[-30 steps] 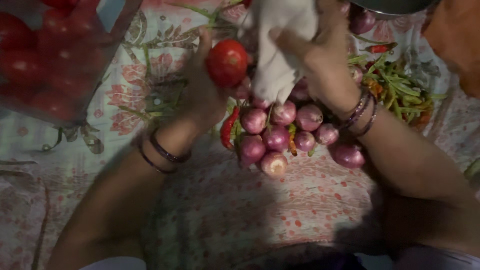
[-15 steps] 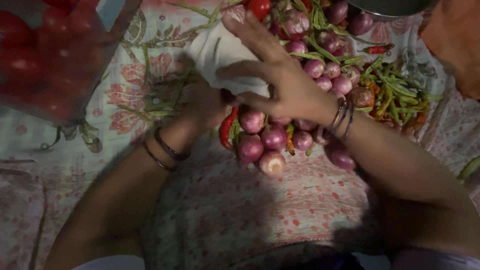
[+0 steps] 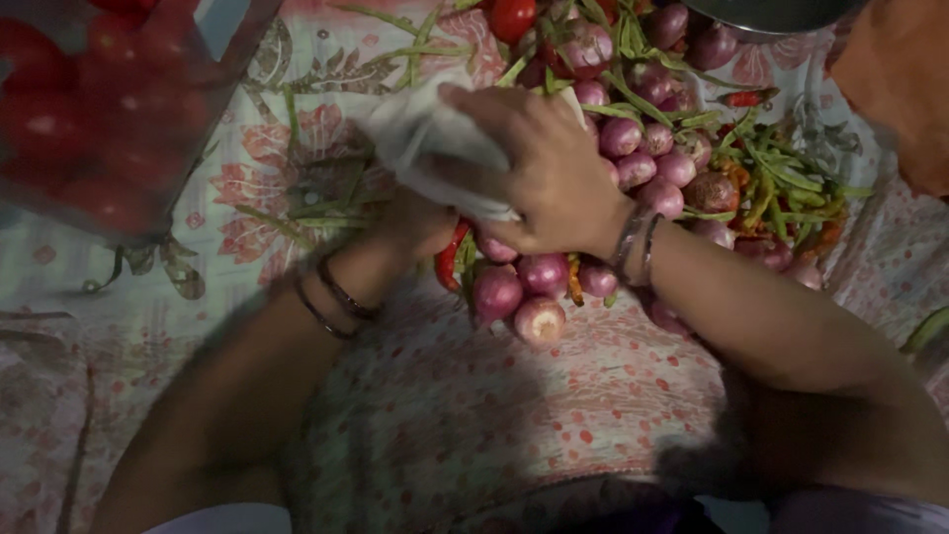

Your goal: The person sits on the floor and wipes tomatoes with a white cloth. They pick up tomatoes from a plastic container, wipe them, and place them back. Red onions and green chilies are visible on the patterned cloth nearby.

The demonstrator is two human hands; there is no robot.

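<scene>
Left hand, wearing thin dark bangles on its wrist, lies cupped beneath the crumpled white cloth, its fingers hidden, so the grip cannot be told. At ten o'clock from it stands a clear container of red tomatoes on the floral printed sheet. At two o'clock from the left hand, the right hand presses down on the cloth, fingers curled over it. Small round purple-red onions lie touching at six o'clock of the right hand, a red chilli beside them. Green beans spread at three o'clock.
</scene>
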